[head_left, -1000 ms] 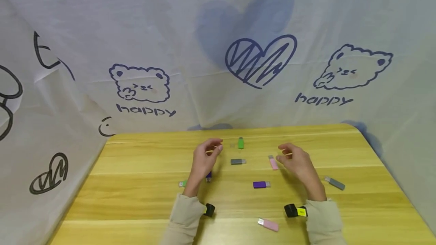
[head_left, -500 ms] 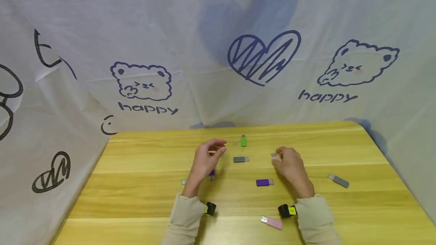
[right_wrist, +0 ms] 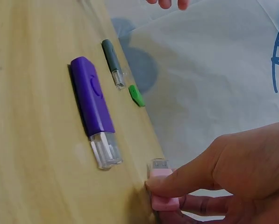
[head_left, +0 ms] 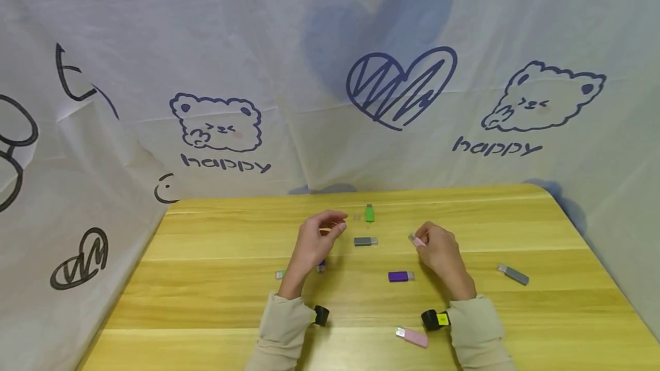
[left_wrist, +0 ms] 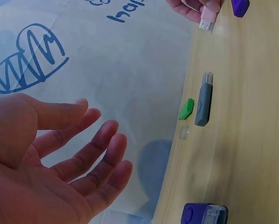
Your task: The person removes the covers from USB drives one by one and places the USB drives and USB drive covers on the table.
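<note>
My right hand (head_left: 440,249) pinches a pink USB stick (right_wrist: 164,202) between thumb and fingers, its clear-capped plug pointing away from the fingertips. The left hand (head_left: 315,240) hovers over the table with its fingers loosely bent and nothing in them. Between the hands lies a grey USB stick (head_left: 364,241). Beyond it are a green USB stick (head_left: 369,213) and a small clear piece (left_wrist: 183,132). A purple USB stick (right_wrist: 90,98) lies nearer me, left of the right wrist. Partly hidden under the left hand is another purple USB stick (left_wrist: 195,213).
On the wooden table (head_left: 206,302), a second pink USB stick (head_left: 412,337) lies near the front and a second grey USB stick (head_left: 514,275) at the right. A green USB stick (head_left: 281,275) shows partly beside the left wrist. Printed cloth (head_left: 309,147) hangs behind the table.
The right hand has moved left onto the pink USB stick and now grips it, tilting it in its fingers. My left hand has shifted only slightly right.
</note>
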`<act>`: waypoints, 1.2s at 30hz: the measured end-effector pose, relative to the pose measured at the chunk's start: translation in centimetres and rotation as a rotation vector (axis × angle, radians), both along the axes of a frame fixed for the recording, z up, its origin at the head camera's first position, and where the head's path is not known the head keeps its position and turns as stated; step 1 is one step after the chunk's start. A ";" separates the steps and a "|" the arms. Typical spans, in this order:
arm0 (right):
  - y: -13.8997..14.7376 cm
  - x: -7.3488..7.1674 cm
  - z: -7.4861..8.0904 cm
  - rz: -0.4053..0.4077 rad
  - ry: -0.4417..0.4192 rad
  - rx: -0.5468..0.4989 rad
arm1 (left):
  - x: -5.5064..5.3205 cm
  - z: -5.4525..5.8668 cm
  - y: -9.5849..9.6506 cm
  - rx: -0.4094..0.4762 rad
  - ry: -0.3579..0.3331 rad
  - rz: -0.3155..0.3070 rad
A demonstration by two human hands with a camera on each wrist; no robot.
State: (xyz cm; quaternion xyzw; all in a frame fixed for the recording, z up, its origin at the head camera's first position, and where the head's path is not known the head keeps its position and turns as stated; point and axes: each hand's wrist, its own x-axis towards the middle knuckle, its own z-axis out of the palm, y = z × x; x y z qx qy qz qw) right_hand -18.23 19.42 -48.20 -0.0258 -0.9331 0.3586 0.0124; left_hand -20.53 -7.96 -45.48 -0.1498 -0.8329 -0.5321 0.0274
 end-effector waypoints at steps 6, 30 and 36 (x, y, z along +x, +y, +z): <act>0.0 0.3 1.6 0.030 0.065 -0.068 | 0.1 0.2 0.0 0.029 -0.004 -0.016; -3.7 2.2 6.6 0.178 0.195 -0.244 | 1.3 1.7 2.4 0.236 -0.047 -0.181; -4.4 2.3 6.5 0.206 0.236 -0.265 | 1.4 1.7 2.7 0.275 -0.067 -0.213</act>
